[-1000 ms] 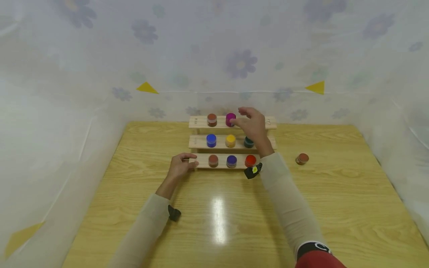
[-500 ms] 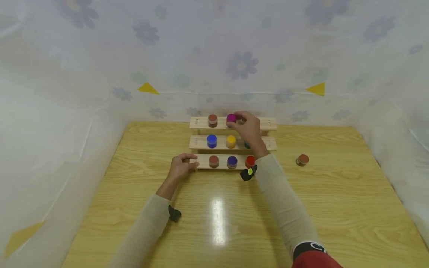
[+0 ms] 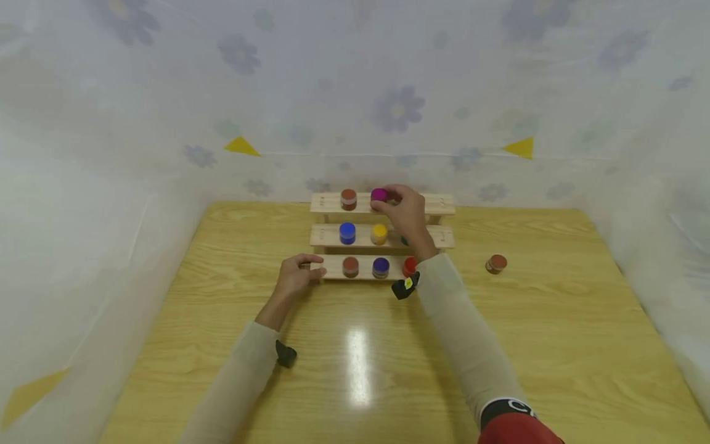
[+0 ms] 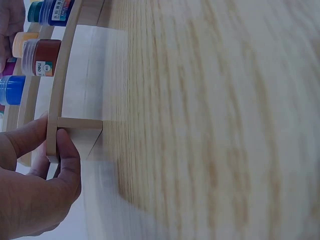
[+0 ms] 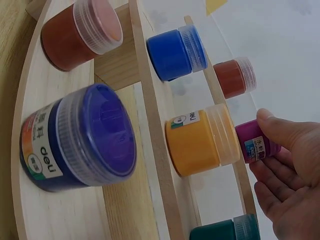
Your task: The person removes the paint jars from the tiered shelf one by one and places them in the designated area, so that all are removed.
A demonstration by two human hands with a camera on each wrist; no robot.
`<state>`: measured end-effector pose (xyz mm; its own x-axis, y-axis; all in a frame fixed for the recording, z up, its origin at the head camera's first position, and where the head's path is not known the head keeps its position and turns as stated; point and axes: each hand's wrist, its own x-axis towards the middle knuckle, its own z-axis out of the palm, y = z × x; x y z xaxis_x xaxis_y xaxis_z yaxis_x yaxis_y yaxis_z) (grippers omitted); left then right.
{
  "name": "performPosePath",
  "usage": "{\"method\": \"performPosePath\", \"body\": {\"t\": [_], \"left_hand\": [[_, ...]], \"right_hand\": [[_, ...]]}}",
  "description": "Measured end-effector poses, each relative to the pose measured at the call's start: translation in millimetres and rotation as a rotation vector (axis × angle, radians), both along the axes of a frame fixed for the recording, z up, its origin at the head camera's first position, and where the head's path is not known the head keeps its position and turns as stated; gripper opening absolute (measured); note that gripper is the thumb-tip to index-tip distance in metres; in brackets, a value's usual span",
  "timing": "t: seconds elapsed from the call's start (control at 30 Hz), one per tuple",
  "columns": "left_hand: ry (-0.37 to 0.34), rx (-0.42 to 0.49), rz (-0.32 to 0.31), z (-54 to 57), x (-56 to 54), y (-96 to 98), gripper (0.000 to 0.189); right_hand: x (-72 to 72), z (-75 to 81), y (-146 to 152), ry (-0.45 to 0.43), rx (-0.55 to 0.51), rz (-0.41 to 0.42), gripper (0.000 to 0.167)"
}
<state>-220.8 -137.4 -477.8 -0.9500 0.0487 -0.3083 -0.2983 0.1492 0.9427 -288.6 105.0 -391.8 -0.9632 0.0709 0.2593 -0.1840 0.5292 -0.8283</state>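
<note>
A three-tier wooden rack holds small paint jars. My right hand grips a magenta paint jar on the top tier, thumb and fingers at its sides; the right wrist view shows the jar's label. My left hand pinches the left end of the bottom plank, its thumb and fingers either side of the wood. On the bottom tier stand a brown jar, a dark blue jar and a red jar, partly behind the right sleeve.
A brown jar stands left on the top tier. The middle tier holds a blue jar, a yellow jar and a green jar. Another brown jar sits on the wooden table right of the rack. Flowered sheeting hangs behind.
My right hand has moved slightly left and its spread fingers have closed around the magenta jar. My left hand keeps its hold on the rack's end.
</note>
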Motion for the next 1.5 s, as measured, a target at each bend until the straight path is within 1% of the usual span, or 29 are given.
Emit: {"method": "performPosePath", "body": {"t": [0.13,0.23,0.4,0.53,0.7,0.9,1.2,1.5], "left_hand": [[0.011,0.009,-0.013,0.8,-1.1,-0.1,0.031],[0.015,0.002,-0.021,1.1,-1.3,-0.1,0.032],[0.013,0.010,-0.016,1.0,-2.1,0.1,0.031],[0.009,0.012,-0.012,1.2,-2.8,1.2,0.030],[0.009,0.022,-0.012,1.7,-3.5,2.4,0.030],[0.005,0.022,-0.012,1.3,-3.7,3.1,0.030],[0.014,0.016,-0.018,1.2,-2.7,4.1,0.029],[0.003,0.033,-0.015,3.5,-1.1,4.7,0.030]], "right_hand": [[-0.9,1.9,-1.7,0.021,-0.005,0.006,0.040],[-0.7,3.8,-1.6,0.006,-0.015,0.001,0.041],[0.3,9.2,-1.2,-0.019,-0.036,-0.012,0.043],[0.8,13.9,-1.2,0.017,-0.050,-0.018,0.042],[2.1,20.6,-0.9,0.066,-0.025,-0.026,0.042],[6.4,30.1,1.6,0.121,0.011,-0.077,0.042],[10.9,34.7,20.0,0.164,0.004,-0.112,0.043],[18.6,34.8,38.9,0.148,0.001,-0.139,0.045]]}}
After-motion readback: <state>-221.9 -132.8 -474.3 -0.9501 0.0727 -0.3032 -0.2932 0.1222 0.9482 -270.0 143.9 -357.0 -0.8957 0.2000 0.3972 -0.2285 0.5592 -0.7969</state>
